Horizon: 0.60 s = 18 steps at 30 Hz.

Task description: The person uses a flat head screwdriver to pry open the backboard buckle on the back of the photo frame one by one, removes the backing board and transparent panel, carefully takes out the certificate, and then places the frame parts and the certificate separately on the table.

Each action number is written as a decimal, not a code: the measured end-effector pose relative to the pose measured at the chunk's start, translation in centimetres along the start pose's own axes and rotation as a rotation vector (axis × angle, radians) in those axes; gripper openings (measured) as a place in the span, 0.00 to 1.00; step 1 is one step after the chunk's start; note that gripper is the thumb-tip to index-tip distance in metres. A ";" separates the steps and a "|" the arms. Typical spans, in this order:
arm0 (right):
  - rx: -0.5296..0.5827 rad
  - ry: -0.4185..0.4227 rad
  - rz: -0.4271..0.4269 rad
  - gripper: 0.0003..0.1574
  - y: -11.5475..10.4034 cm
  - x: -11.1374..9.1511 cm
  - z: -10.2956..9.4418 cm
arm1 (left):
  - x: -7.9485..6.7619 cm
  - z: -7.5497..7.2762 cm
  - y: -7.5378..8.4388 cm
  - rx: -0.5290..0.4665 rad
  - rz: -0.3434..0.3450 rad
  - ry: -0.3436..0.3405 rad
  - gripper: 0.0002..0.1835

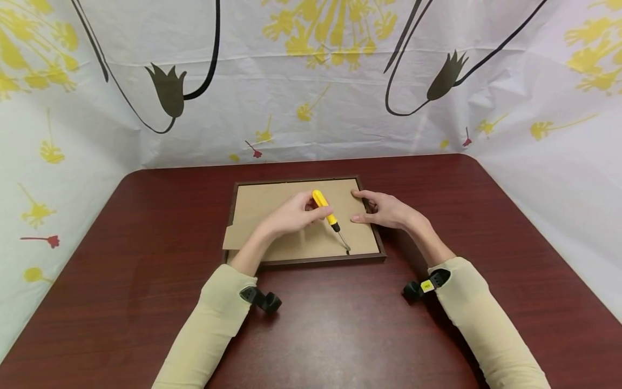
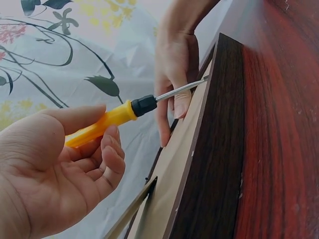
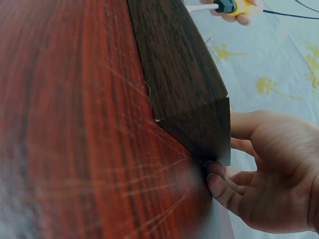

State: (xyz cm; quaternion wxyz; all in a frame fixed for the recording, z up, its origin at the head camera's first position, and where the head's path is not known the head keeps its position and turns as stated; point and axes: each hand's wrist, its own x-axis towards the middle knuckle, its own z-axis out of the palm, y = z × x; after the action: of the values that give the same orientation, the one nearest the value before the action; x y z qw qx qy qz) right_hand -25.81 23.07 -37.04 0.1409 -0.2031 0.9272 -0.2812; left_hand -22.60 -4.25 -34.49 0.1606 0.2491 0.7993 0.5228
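A dark brown picture frame (image 1: 311, 261) lies face down, its tan backing board (image 1: 272, 202) uppermost. My left hand (image 1: 289, 217) holds a yellow screwdriver (image 1: 323, 203) by the handle, over the board. The screwdriver's metal shaft (image 2: 180, 90) slants down to the near inner edge, its tip right at a small dark tab (image 1: 347, 252). At the right side, my right hand (image 1: 389, 210) grips the frame, with thumb and forefinger on the board's edge. In the right wrist view its other fingers (image 3: 234, 191) curl against the frame's outer side, low by the table.
At the left, a corner of the board (image 1: 235, 237) juts past the frame. The frame rests on a reddish-brown table (image 1: 316, 329). A white patterned curtain (image 1: 233, 86) hangs behind and along both sides. Each sleeve carries a black wrist camera (image 1: 262, 300).
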 end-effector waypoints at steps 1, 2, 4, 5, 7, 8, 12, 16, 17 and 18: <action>0.001 0.001 0.001 0.50 0.0 0.0 0.0 | 0.0 0.0 0.0 -0.008 -0.007 0.003 0.10; 0.000 0.001 -0.002 0.50 0.0 0.0 0.0 | 0.1 0.0 0.0 -0.013 -0.012 0.005 0.10; 0.001 0.001 -0.003 0.50 0.1 0.0 0.0 | 0.2 0.1 0.0 -0.020 -0.017 0.002 0.10; 0.001 0.000 -0.003 0.50 0.1 0.0 -0.1 | 0.2 0.1 0.1 -0.022 -0.016 -0.003 0.10; 0.000 -0.002 -0.003 0.50 0.1 0.0 -0.1 | 0.3 0.1 0.2 -0.021 -0.017 -0.016 0.10; 0.001 -0.003 -0.006 0.50 0.1 0.0 -0.1 | 0.4 0.2 0.2 -0.021 -0.018 -0.024 0.10; 0.003 -0.005 -0.008 0.51 0.2 0.0 0.0 | 0.7 0.2 0.3 -0.025 -0.030 -0.040 0.10; 0.012 -0.004 -0.013 0.51 0.3 0.0 0.0 | 1.0 0.3 0.2 -0.019 -0.029 -0.034 0.08; 0.013 -0.002 -0.014 0.51 0.3 0.0 0.0 | 1.1 0.4 0.2 -0.018 -0.029 -0.032 0.08; 0.015 -0.001 -0.017 0.51 0.3 0.0 0.0 | 1.2 0.4 0.2 -0.014 -0.028 -0.031 0.08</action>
State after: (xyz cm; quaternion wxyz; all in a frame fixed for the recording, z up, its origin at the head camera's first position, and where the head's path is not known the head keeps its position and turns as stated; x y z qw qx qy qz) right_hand -25.92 23.32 -37.25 0.1403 -0.2102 0.9233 -0.2891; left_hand -23.32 -3.24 -34.50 0.1821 0.2449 0.7963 0.5223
